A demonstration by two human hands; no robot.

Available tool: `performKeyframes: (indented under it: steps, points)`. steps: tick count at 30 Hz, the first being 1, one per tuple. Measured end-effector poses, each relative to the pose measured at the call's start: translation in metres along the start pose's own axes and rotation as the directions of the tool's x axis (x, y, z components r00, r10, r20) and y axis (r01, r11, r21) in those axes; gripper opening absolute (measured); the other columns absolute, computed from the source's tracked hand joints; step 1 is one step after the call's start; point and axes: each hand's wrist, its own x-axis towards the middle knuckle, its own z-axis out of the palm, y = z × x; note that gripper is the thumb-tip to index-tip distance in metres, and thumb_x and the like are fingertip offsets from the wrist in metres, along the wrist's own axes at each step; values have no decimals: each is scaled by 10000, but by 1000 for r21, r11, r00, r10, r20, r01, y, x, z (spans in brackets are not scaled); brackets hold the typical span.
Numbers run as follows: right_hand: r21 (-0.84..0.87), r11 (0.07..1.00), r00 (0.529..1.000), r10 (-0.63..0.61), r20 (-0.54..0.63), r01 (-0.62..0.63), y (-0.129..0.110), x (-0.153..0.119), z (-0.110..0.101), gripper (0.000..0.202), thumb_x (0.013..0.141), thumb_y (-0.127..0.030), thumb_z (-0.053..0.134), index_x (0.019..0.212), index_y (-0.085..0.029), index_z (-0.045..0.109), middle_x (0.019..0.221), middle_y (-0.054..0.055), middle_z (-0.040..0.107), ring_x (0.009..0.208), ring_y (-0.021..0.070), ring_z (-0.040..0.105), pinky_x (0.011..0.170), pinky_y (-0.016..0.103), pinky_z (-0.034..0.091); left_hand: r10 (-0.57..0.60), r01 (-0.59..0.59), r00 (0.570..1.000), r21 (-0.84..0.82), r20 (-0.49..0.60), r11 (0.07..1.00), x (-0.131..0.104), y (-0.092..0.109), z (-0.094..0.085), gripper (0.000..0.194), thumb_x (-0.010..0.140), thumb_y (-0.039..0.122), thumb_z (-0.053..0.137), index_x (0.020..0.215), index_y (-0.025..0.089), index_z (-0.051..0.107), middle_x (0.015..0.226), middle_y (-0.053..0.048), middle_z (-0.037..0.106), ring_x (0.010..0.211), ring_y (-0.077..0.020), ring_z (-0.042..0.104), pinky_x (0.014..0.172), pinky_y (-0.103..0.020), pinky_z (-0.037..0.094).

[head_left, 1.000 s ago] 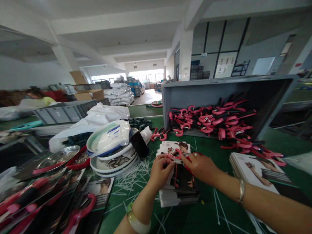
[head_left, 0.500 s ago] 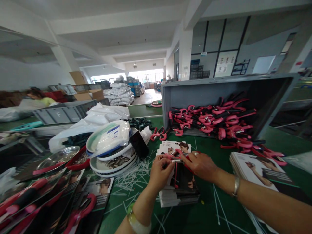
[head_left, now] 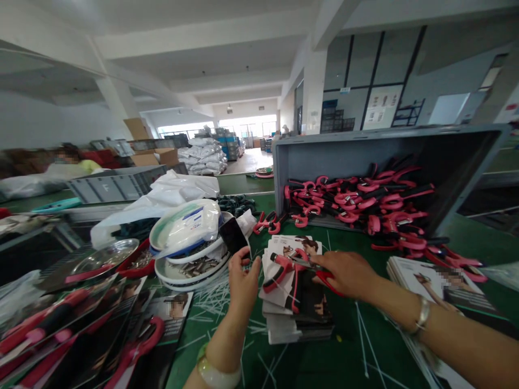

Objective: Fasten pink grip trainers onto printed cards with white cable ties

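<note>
My right hand (head_left: 348, 273) is closed around red-handled scissors (head_left: 327, 280), their blades pointing left over the card stack. A pair of pink-and-black pliers (head_left: 298, 265) lies on the top printed card (head_left: 275, 246) of that stack (head_left: 279, 329). The scissor blades are close to the pliers' middle; whether they touch I cannot tell. My left hand (head_left: 243, 278) is raised to the left of the stack, thumb and fingers apart. A thin white strip shows by its fingertips, and I cannot make out whether it is held.
A tipped grey crate (head_left: 344, 148) at the back right holds many pink pliers. White cable ties (head_left: 211, 297) lie scattered by stacked white trays (head_left: 190, 281) and a dark phone (head_left: 233, 235). More cards (head_left: 409, 275) lie right; carded pliers (head_left: 133, 351) lie front left.
My left hand has left the pliers and moved left, its fingers opening. My right hand has shifted slightly right with the scissors. The pliers now rest on the card stack.
</note>
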Motion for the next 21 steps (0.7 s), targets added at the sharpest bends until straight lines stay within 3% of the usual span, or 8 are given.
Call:
performKeyframes:
  steps: [2,3,6,8,14,18,21]
  points:
    - [61,998,996,-22,88,17,-2,1,-17,474,711,-472,644,1127,-249,592,891,79,702,775,260,656,583,288,416,-3,7,999,92,-50,996,1,-3,-15,527,739,305,596,1232,159,484,1201,-140,513,934,-221,568,773,-363,478]
    - [92,995,989,-51,142,38,-5,3,-25,499,661,-505,676,1086,-252,612,848,64,700,739,253,653,561,278,401,9,-8,1000,147,-4,989,-1,-2,-22,484,744,330,593,1195,169,523,1178,-129,540,922,-225,573,772,-367,472]
    - [121,988,951,-131,279,100,-19,13,-42,408,596,-532,704,879,-240,668,746,35,674,660,217,629,502,244,350,20,-104,959,286,282,953,-14,8,-30,309,766,457,565,934,217,664,962,-59,653,830,-221,599,728,-344,454]
    - [85,988,936,-150,318,129,-28,24,-49,390,572,-548,707,791,-227,678,713,34,655,645,203,617,491,234,337,32,-176,922,345,385,922,-24,17,-29,289,759,481,574,868,236,683,881,-34,679,810,-216,609,697,-317,435]
    - [124,977,892,-207,402,171,-41,49,-55,425,498,-605,720,679,-223,676,667,21,637,617,179,588,471,234,317,90,-284,904,427,419,859,-26,23,-23,254,769,456,584,864,250,697,830,-21,707,790,-209,625,666,-290,404]
    - [215,960,882,-255,397,181,-35,57,-51,438,480,-637,711,621,-224,663,625,10,634,567,158,568,452,231,313,98,-316,879,414,467,854,-21,19,-25,275,769,450,587,918,251,704,845,-31,718,775,-203,642,671,-284,419]
    - [335,935,875,-258,409,118,-29,63,-46,478,452,-662,707,636,-222,675,593,-8,622,508,135,552,439,224,334,131,-365,847,385,515,847,-18,19,-26,284,787,444,569,924,242,715,835,-39,725,762,-202,653,680,-288,433]
